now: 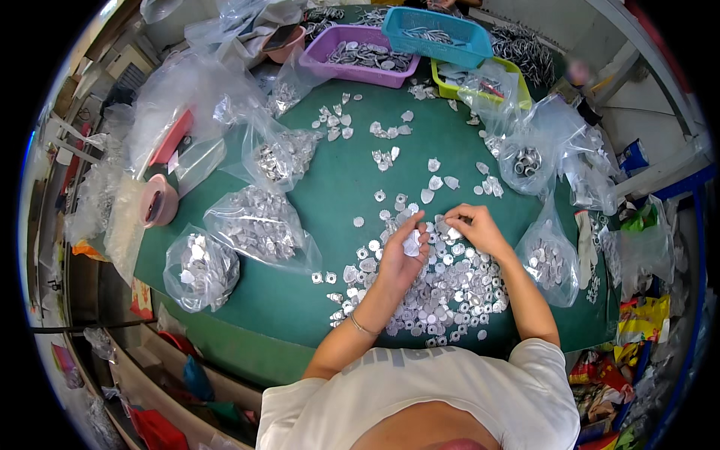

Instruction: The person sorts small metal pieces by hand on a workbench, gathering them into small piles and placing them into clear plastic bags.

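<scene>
My left hand (401, 256) is closed around a flat silver-white metal piece (412, 243), its palm side turned up. To its right, my right hand (477, 228) pinches a small silver metal part (454, 233) between thumb and fingers. Both hands are over a spread pile of small silver metal parts (442, 296), many of them round with scalloped edges. Beyond the hands, shield-shaped metal pieces (435, 182) lie in small loose groups on the green table (330, 199). The exact shape of the part in my right hand is partly hidden by the fingers.
Clear plastic bags of metal parts (259, 225) stand to the left, and another bag (550, 259) lies right. Purple (337, 37), blue (450, 34) and yellow-green baskets (517, 71) line the far edge. A pink cup (159, 201) sits far left. A person's hand (442, 4) shows behind.
</scene>
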The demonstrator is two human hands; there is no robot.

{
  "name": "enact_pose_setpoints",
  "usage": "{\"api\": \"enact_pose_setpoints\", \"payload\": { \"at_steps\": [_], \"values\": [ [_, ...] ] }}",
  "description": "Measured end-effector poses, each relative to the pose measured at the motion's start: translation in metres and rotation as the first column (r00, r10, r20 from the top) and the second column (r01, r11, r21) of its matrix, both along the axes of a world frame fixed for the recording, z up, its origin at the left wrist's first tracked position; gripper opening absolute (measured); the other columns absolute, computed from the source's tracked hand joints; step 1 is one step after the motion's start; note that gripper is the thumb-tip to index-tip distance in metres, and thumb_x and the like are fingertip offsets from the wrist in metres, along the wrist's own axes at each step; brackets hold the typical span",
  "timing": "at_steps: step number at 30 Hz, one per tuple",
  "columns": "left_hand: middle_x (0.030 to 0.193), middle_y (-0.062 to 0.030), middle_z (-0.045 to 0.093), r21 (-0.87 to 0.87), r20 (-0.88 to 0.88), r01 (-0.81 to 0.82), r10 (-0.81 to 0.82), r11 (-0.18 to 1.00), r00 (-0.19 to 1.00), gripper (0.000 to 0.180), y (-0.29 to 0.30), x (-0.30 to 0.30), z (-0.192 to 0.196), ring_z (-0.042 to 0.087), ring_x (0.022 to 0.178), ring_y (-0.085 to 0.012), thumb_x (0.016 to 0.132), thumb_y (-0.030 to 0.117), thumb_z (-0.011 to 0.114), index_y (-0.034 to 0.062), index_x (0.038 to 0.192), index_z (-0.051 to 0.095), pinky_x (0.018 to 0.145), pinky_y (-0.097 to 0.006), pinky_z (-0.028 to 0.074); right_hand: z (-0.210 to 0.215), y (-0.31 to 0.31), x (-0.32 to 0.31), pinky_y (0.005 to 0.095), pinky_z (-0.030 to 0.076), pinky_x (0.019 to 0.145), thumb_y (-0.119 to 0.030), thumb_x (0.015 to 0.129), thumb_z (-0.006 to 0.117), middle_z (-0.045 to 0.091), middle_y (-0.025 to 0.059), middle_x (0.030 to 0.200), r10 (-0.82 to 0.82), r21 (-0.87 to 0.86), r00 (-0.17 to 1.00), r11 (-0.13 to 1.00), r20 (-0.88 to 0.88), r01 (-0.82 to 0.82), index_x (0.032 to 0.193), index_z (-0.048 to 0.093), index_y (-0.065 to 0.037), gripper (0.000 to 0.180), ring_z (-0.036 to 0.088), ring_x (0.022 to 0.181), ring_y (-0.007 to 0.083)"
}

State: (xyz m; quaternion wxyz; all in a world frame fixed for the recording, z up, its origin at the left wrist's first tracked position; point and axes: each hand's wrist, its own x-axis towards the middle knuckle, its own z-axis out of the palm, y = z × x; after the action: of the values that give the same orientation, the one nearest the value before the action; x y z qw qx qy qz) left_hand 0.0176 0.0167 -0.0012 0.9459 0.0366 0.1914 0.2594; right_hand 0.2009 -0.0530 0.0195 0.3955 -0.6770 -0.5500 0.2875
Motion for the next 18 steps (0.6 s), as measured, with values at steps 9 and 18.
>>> {"api": "enact_pose_setpoints", "payload": {
  "at_steps": [9, 18],
  "values": [
    [0.101, -0.0129, 0.058, -0.034, -0.055, 0.097, -0.099, 0.995, 0.994, 0.035, -0.004, 0.004, 0.024, 0.058, 0.094, -0.0227, 0.090, 0.020, 0.053, -0.0021, 0.117, 0.049, 0.089, -0.037, 0.049, 0.022, -0.002, -0.013, 0.0216, 0.040, 0.059, -0.013, 0.086, 0.060, 0.060, 0.0002, 0.073, -0.093, -0.072, 0.765, 0.996, -0.637, 0.062, 0.093, 0.063, 0.000, 0.015, 0.050, 0.063, 0.0063],
    [0.070, -0.0022, 0.047, -0.106, 0.128, 0.240, -0.226, 0.965, 0.966, 0.025, -0.007, -0.006, -0.016, 0.047, 0.063, -0.0121, 0.091, 0.024, 0.051, -0.0002, 0.094, 0.055, 0.056, -0.023, 0.042, 0.020, -0.039, -0.033, 0.0359, 0.036, 0.078, -0.010, 0.061, 0.075, 0.050, 0.0065, 0.094, -0.072, 0.022, 0.826, 0.997, 0.559, 0.072, 0.078, 0.061, -0.005, 0.022, 0.046, 0.091, 0.0260]
  ]
}}
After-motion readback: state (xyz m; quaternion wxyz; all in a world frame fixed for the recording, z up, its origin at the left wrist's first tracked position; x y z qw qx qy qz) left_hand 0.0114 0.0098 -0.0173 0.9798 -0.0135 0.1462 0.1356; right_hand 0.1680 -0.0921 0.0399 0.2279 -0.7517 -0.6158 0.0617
